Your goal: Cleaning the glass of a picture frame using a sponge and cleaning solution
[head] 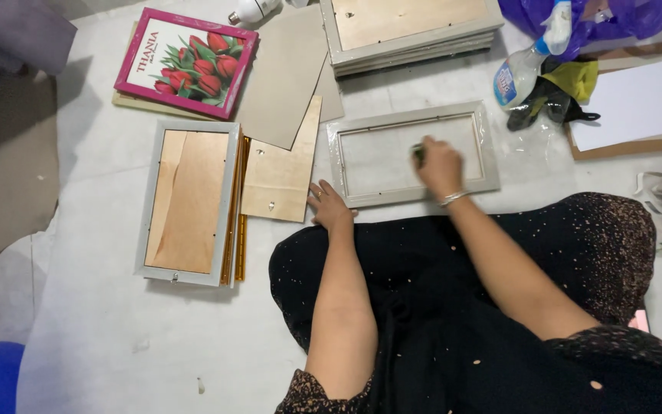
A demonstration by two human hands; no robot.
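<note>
Fingers of my right hand (440, 165) curl down around something small and dark, perhaps a bit of cloth or pad, and press it onto the glass inside the pale grey picture frame (411, 153). What exactly the pinch holds I cannot tell; only a dark edge shows at the fingertips. My left hand (329, 207) lies flat with its fingers spread, holding nothing, pressing on the near left corner of that frame to keep it from sliding.

That frame lies flat on the white floor covering (101, 322), directly ahead of my lap, its long side towards me. I judge this to be the wiping step, with the pad working near the middle of the glass. The next move seems to call for steady pressure from the bracing hand while the pad travels to the corners.

Just left of the frame lies a thin wooden backing board (281, 172), and beyond it a second grey frame (189, 201) turned face down. Farther off sits a pink frame with a red tulip print (187, 63). A stack of grey frames (411, 29) rests at the top, and a spray bottle (522, 69) lies to the right.
</note>
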